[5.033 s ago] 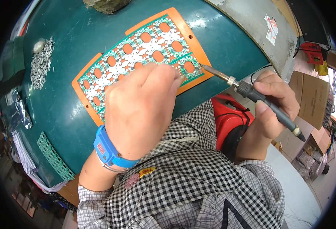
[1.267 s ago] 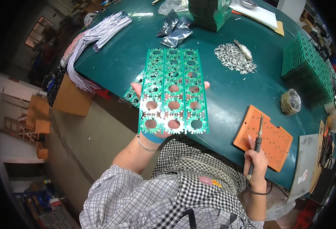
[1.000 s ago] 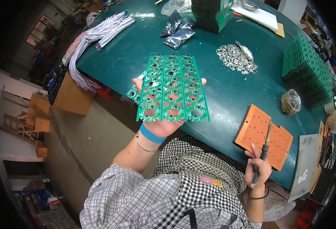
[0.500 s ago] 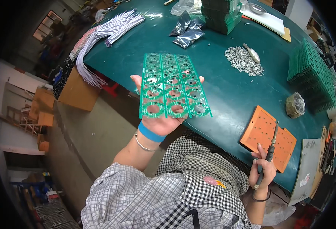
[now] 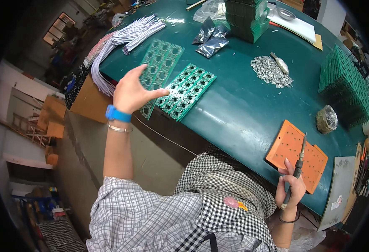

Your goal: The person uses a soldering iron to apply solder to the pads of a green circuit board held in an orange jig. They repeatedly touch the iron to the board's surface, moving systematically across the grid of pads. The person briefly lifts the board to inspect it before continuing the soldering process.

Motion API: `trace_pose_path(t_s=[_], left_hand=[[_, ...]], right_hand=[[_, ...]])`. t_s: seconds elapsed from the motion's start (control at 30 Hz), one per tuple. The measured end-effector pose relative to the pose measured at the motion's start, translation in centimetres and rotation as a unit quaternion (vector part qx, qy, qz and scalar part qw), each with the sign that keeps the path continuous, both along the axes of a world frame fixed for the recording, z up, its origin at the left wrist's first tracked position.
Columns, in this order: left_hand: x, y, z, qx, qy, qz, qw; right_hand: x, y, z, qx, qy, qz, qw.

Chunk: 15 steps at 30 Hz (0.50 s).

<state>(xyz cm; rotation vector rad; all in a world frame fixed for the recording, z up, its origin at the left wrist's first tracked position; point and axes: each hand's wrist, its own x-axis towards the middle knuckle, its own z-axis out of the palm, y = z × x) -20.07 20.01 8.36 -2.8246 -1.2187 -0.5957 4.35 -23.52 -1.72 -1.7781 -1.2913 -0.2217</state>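
My left hand (image 5: 130, 90), back side up, spans a green circuit board panel (image 5: 165, 59) near the table's left edge. Thumb and fingers are wide apart at its two long edges; my hand hides part of the panel, which has rows of ring-shaped cutouts and tilts. To its right, a second green circuit board panel (image 5: 188, 90) lies on the tabletop, perhaps with more under it. At the lower right, my right hand (image 5: 291, 189) is closed round the dark handle of a soldering iron (image 5: 297, 168). Its metal tip points up over an orange plate (image 5: 287, 140) with small holes.
White wires (image 5: 136, 31) lie bundled at the far left. Silvery packets (image 5: 211, 44) and tall green board stacks (image 5: 245, 19) stand at the back. Small grey parts (image 5: 270, 71) are heaped on the green table (image 5: 230, 96). More boards (image 5: 346, 84) and a round tin (image 5: 327, 119) are on the right.
My left hand has turned from palm up to back up and moved left and away with the panel. The panel on the table has come into view. My right hand stays nearly still.
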Motion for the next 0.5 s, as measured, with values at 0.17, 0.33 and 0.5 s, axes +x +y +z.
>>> trace_pose_path(t_s=[0.17, 0.33, 0.5], left_hand=[[6.7, -1.0, -0.7, -0.079, 0.181, 0.036, 0.980], [9.0, -1.3, -2.7, -0.092, 0.243, 0.031, 0.965], [9.0, -0.7, -5.0, -0.030, 0.236, 0.016, 0.971]], right_hand=[[1.3, -0.4, 0.8, -0.016, -0.023, -0.041, 0.999], [5.2, -2.4, 2.3, -0.030, -0.021, -0.114, 0.993], [8.5, -3.6, 3.7, -0.017, 0.021, -0.155, 0.988]])
